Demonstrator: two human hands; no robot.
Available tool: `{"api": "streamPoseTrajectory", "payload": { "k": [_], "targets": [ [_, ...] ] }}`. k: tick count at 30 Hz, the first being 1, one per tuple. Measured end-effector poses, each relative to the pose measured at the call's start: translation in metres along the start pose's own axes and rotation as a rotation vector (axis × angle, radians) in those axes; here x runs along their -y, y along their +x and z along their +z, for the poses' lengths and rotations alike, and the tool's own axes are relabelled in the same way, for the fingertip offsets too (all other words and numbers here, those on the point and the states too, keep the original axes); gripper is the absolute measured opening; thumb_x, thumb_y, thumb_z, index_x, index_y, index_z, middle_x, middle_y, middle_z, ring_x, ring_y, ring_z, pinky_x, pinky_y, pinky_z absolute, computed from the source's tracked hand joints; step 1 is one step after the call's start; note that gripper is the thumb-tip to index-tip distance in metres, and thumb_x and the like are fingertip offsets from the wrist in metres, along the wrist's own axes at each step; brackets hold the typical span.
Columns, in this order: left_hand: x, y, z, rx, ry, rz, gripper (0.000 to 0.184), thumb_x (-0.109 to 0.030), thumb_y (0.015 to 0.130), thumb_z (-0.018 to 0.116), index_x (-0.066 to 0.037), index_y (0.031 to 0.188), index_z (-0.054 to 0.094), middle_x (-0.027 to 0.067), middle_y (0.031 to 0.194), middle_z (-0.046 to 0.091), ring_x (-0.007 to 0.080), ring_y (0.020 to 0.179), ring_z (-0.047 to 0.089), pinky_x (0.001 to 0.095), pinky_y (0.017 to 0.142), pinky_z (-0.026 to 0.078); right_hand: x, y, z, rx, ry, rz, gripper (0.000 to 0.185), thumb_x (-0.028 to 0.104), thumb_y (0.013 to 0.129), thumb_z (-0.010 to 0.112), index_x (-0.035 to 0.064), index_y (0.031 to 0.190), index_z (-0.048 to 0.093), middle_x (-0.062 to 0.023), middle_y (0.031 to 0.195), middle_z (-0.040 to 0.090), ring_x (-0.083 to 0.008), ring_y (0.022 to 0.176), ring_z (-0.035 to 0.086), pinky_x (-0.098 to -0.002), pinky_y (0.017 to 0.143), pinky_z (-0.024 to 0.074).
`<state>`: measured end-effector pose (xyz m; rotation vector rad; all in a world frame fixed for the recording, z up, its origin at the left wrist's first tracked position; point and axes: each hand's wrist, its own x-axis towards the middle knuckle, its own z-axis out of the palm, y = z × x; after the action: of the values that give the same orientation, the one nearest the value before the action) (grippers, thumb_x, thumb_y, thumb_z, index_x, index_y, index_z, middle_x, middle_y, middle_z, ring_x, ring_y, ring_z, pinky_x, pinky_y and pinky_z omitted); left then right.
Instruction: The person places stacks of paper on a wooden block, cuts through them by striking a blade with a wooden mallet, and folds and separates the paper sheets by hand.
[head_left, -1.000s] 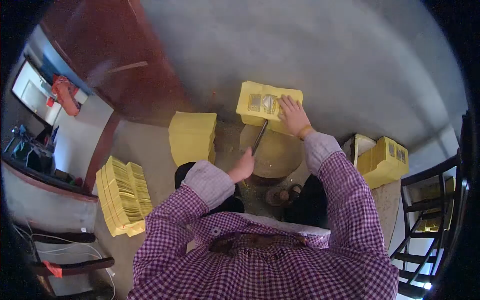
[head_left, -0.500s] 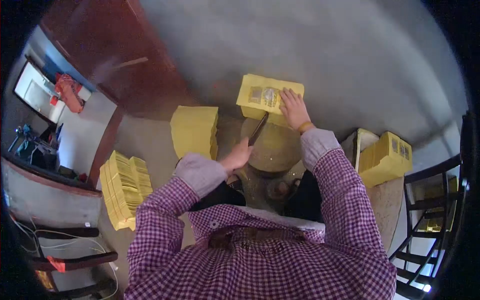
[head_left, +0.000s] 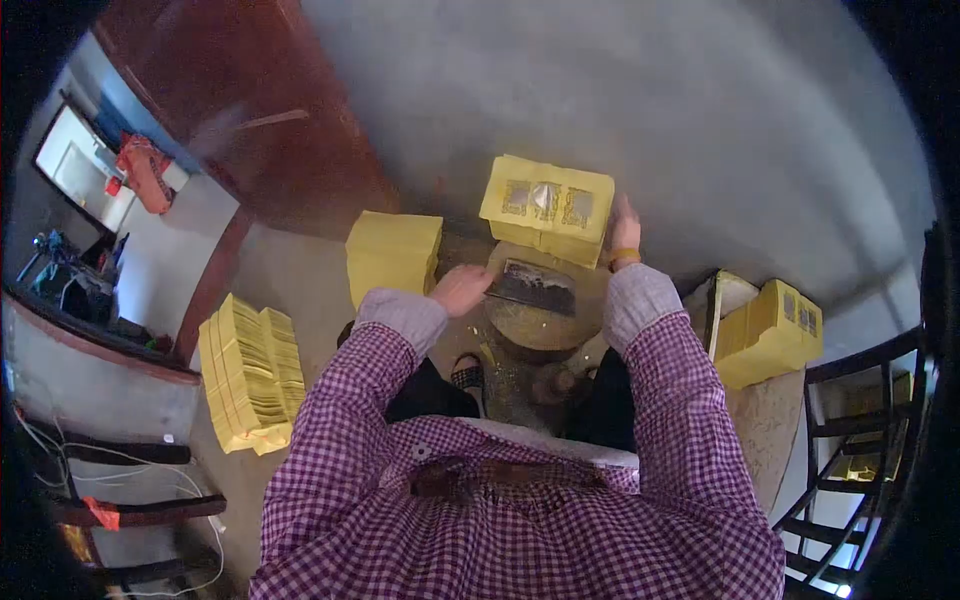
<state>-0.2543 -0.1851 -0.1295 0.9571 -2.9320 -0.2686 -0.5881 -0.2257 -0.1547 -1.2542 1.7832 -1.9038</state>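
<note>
A stack of yellow paper point(head_left: 548, 208) with printed silver patches stands at the back of a round wooden block point(head_left: 540, 333). My right hand point(head_left: 625, 230) is upright along the stack's right side, fingers stretched out, and whether it touches the paper is hard to see. A cleaver point(head_left: 537, 288) with a broad dark blade lies flat on the block in front of the stack. At the blade's left end is my left hand point(head_left: 462, 290), closed where the handle would be; the handle itself is hidden.
Left of the block stands another yellow paper stack point(head_left: 392, 255), and beyond it a tied yellow bundle point(head_left: 250, 375). To the right, more yellow paper point(head_left: 775, 335) rests by a board. A dark chair point(head_left: 865, 430) is at the far right; a grey wall point(head_left: 680, 120) rises behind.
The cleaver has turned from edge-on against the stack to flat on the block. My right hand has moved off the stack's top to its right side.
</note>
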Motion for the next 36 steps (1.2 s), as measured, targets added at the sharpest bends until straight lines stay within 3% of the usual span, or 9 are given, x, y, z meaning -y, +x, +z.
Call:
{"api": "streamPoseTrajectory", "payload": {
  "k": [4, 13, 21, 24, 26, 30, 32, 33, 36],
  "targets": [
    [-0.022, 0.003, -0.022, 0.281, -0.091, -0.199, 0.038, -0.015, 0.077, 0.063, -0.001, 0.108, 0.046, 0.0235, 0.101, 0.057, 0.0382, 0.093, 0.056, 0.0457, 0.079, 0.045, -0.028, 0.005, 0.008, 0.238, 0.431, 0.588, 0.065, 0.05, 0.087, 0.043, -0.0064, 0.119, 0.048, -0.0192, 0.118, 0.053, -0.0264, 0.104, 0.052, -0.0331, 0.09, 0.0383],
    [0.006, 0.082, -0.016, 0.286, -0.221, -0.14, 0.028, -0.023, 0.078, 0.055, 0.002, 0.087, 0.062, 0.0223, 0.089, 0.062, 0.0354, 0.086, 0.061, 0.043, 0.074, 0.047, 0.024, -0.006, 0.009, 0.154, 0.285, 0.589, 0.067, 0.054, 0.089, 0.04, -0.0031, 0.122, 0.044, -0.0122, 0.117, 0.052, -0.0209, 0.101, 0.052, -0.0319, 0.088, 0.0408],
    [-0.013, 0.114, -0.084, 0.33, -0.117, -0.177, 0.031, -0.024, 0.085, 0.053, 0.005, 0.09, 0.061, 0.0185, 0.082, 0.064, 0.0277, 0.072, 0.062, 0.0377, 0.065, 0.047, 0.05, -0.004, 0.017, 0.134, 0.267, 0.596, 0.076, 0.059, 0.086, 0.036, -0.0058, 0.126, 0.04, -0.0234, 0.122, 0.048, -0.032, 0.112, 0.048, -0.0367, 0.091, 0.0382],
    [-0.001, 0.097, -0.083, 0.42, -0.73, -0.182, 0.022, -0.016, 0.085, 0.052, 0.002, 0.09, 0.063, 0.0132, 0.08, 0.065, 0.0191, 0.07, 0.063, 0.0324, 0.061, 0.048, 0.064, -0.002, 0.013, 0.128, 0.109, 0.549, 0.073, 0.056, 0.086, 0.04, -0.0046, 0.127, 0.039, -0.0239, 0.121, 0.049, -0.0326, 0.112, 0.048, -0.0365, 0.092, 0.0384],
    [0.017, 0.085, -0.084, -0.366, -0.892, -0.379, 0.02, -0.018, 0.086, 0.053, -0.001, 0.089, 0.061, 0.0056, 0.07, 0.061, 0.0135, 0.058, 0.056, 0.0269, 0.052, 0.045, 0.025, 0.005, 0.019, 0.127, 0.17, 0.555, 0.072, 0.054, 0.086, 0.042, -0.0049, 0.127, 0.039, -0.0241, 0.122, 0.048, -0.0327, 0.112, 0.048, -0.0367, 0.092, 0.0386],
    [0.075, 0.114, -0.054, -0.587, -1.02, -0.593, 0.04, -0.036, 0.09, 0.047, 0.001, 0.103, 0.057, 0.0072, 0.095, 0.061, 0.0124, 0.084, 0.054, 0.0305, 0.072, 0.045, 0.01, 0.024, 0.027, 0.164, 0.123, 0.644, 0.066, 0.047, 0.085, 0.049, -0.0053, 0.124, 0.042, -0.0218, 0.115, 0.053, -0.029, 0.108, 0.051, -0.038, 0.091, 0.0398],
    [0.076, 0.138, -0.018, -0.406, -1.527, -0.334, 0.054, -0.043, 0.089, 0.047, 0.004, 0.116, 0.05, 0.0108, 0.111, 0.057, 0.0187, 0.105, 0.049, 0.0339, 0.089, 0.039, -0.026, 0.035, 0.034, 0.244, 0.196, 0.623, 0.058, 0.043, 0.087, 0.049, -0.0056, 0.119, 0.045, -0.0182, 0.107, 0.056, -0.0273, 0.095, 0.056, -0.038, 0.081, 0.0452],
    [0.052, 0.147, -0.026, -0.412, -1.214, -0.557, 0.067, -0.049, 0.087, 0.049, 0.005, 0.126, 0.04, 0.0138, 0.122, 0.051, 0.026, 0.112, 0.046, 0.035, 0.096, 0.034, -0.025, 0.035, 0.03, 0.283, 0.229, 0.62, 0.054, 0.04, 0.088, 0.049, -0.0058, 0.116, 0.046, -0.0165, 0.103, 0.057, -0.0265, 0.088, 0.058, -0.038, 0.076, 0.0479],
    [0.06, 0.145, -0.036, -0.265, -1.446, -0.702, 0.074, -0.052, 0.085, 0.049, 0.004, 0.132, 0.031, 0.0153, 0.132, 0.041, 0.0264, 0.12, 0.039, 0.0371, 0.1, 0.03, 0.037, 0.023, 0.011, 0.42, 0.324, 0.848, 0.051, 0.041, 0.09, 0.047, -0.0023, 0.118, 0.047, -0.0124, 0.104, 0.059, -0.0243, 0.087, 0.061, -0.0376, 0.076, 0.0497]
  ]
}}
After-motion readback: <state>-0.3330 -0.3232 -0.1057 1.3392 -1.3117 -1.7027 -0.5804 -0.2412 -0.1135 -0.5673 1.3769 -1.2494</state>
